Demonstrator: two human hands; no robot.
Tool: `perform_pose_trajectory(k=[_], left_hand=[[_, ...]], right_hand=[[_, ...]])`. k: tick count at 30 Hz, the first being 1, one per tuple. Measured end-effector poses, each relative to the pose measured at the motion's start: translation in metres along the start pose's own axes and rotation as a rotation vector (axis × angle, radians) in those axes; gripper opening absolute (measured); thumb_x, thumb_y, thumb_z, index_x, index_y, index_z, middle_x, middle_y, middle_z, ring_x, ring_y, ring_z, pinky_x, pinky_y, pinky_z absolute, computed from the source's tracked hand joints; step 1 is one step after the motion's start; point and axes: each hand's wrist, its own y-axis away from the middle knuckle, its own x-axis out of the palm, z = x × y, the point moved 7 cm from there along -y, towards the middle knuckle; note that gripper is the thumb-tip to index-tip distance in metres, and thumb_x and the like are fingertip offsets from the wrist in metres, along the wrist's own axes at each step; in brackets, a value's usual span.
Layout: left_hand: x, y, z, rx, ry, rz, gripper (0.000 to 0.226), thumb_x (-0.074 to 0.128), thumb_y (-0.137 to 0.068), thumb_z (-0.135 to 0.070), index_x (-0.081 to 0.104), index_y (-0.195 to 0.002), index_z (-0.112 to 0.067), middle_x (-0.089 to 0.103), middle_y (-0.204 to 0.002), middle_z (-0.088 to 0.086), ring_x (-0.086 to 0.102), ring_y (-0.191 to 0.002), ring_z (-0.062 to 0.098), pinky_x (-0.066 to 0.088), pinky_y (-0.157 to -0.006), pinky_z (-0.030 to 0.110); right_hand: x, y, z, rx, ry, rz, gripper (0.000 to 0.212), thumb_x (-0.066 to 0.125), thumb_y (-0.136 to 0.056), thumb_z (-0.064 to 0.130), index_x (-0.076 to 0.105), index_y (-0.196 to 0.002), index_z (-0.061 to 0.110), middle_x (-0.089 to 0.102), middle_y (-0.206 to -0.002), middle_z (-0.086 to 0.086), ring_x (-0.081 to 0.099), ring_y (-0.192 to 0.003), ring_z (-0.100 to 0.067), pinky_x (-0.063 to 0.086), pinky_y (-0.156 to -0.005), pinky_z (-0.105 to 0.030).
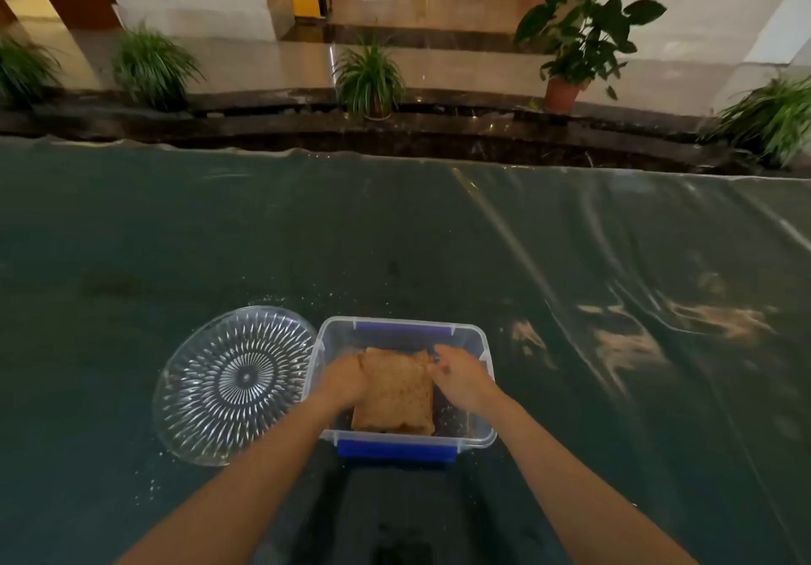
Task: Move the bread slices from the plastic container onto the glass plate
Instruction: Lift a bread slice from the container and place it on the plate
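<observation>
Both my hands are down inside the container (pixel 476 336), one at each side of the bread (pixel 397 389). My left hand (pixel 344 382) lies against the bread's left edge with the fingers curled over it; I cannot tell whether that grip has closed on a slice. My right hand (pixel 461 378) touches the far right corner, fingers bent but loose, not yet closed on anything. The bread lies flat in the container, its top slice brown and facing up; how many slices are stacked there I cannot tell. The container is clear with blue clips at its near and far ends and sits on the dark desk (pixel 439 235), close to me. The plate (pixel 193 424) lies just left of it, touching or nearly so, with no bread on it. Crumbs (pixel 145 483) speckle the desk around both.
</observation>
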Motion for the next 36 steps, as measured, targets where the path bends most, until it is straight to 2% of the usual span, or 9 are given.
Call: perform_pose_trajectory(k=[3,6,11,21,24,28,32,34,36], left_hand=[[0.007,-0.003,0.003,-0.055,-0.021,-0.035,0.033,0.035,-0.099,-0.014,0.053,-0.123,-0.002,0.057,-0.131,0.016,0.053,-0.123,0.026,0.041,-0.107,0.035],[0.010,-0.006,0.010,-0.093,0.008,-0.098,0.031,0.037,-0.099,-0.017,0.056,-0.119,-0.004,0.060,-0.127,0.014,0.056,-0.118,0.025,0.042,-0.102,0.033],[0.012,-0.010,0.009,-0.070,0.025,-0.152,0.035,0.033,-0.099,-0.020,0.053,-0.125,-0.006,0.058,-0.131,0.013,0.055,-0.122,0.025,0.042,-0.103,0.032],[0.013,-0.007,0.006,-0.045,0.179,-0.205,0.034,0.038,-0.098,-0.017,0.055,-0.125,-0.007,0.059,-0.129,0.014,0.055,-0.120,0.028,0.043,-0.104,0.038],[0.011,-0.005,0.005,0.005,0.202,-0.176,0.038,0.041,-0.097,-0.014,0.049,-0.134,-0.009,0.053,-0.137,0.014,0.050,-0.126,0.028,0.041,-0.108,0.038],[0.009,-0.002,0.005,0.076,0.279,-0.058,0.041,0.047,-0.095,-0.016,0.047,-0.135,-0.012,0.049,-0.139,0.013,0.046,-0.129,0.029,0.043,-0.107,0.042],[0.003,0.005,0.006,0.110,0.387,-0.020,0.039,0.052,-0.093,-0.017,0.048,-0.131,-0.014,0.051,-0.132,0.010,0.049,-0.124,0.027,0.047,-0.102,0.042],[-0.003,0.011,0.005,0.142,0.438,-0.040,0.037,0.054,-0.092,-0.014,0.050,-0.128,-0.014,0.053,-0.123,0.006,0.050,-0.120,0.024,0.049,-0.098,0.039],[-0.013,0.017,0.003,0.199,0.503,-0.072,0.035,0.056,-0.090,-0.011,0.052,-0.124,-0.013,0.054,-0.116,0.002,0.052,-0.117,0.024,0.051,-0.091,0.034]], right_hand=[[0.004,-0.008,0.000,0.024,0.007,-0.051,0.028,0.039,-0.097,0.019,0.058,-0.114,0.005,0.059,-0.118,-0.016,0.057,-0.107,-0.029,0.043,-0.087,-0.031],[0.012,-0.013,-0.002,0.049,-0.003,-0.068,0.030,0.036,-0.098,0.020,0.059,-0.112,0.006,0.055,-0.121,-0.017,0.055,-0.107,-0.027,0.043,-0.097,-0.036],[0.019,-0.018,-0.010,0.103,-0.028,-0.075,0.030,0.038,-0.098,0.021,0.058,-0.117,0.010,0.057,-0.123,-0.013,0.057,-0.108,-0.025,0.046,-0.102,-0.037],[0.021,-0.017,-0.021,0.174,-0.299,-0.147,0.021,0.054,-0.091,0.011,0.055,-0.110,0.017,0.060,-0.106,-0.001,0.054,-0.096,-0.012,0.044,-0.083,-0.022],[0.021,-0.013,-0.021,0.157,-0.324,-0.092,0.026,0.057,-0.090,0.013,0.057,-0.114,0.019,0.056,-0.100,0.005,0.051,-0.091,-0.009,0.045,-0.086,-0.025],[0.017,-0.003,-0.020,0.078,-0.336,0.041,0.020,0.062,-0.086,0.014,0.059,-0.103,0.025,0.058,-0.093,0.010,0.054,-0.092,-0.009,0.046,-0.083,-0.023],[0.007,0.008,-0.018,0.007,-0.300,0.063,0.036,0.067,-0.083,0.016,0.057,-0.118,0.019,0.058,-0.106,0.006,0.055,-0.104,-0.014,0.048,-0.094,-0.031],[-0.002,0.012,-0.011,-0.040,-0.293,-0.007,0.034,0.068,-0.082,0.014,0.059,-0.114,0.020,0.061,-0.097,0.009,0.059,-0.100,-0.013,0.050,-0.091,-0.028],[-0.012,0.016,0.002,-0.099,-0.345,-0.052,0.029,0.070,-0.081,0.011,0.060,-0.105,0.025,0.062,-0.090,0.014,0.061,-0.093,-0.010,0.051,-0.080,-0.018]])
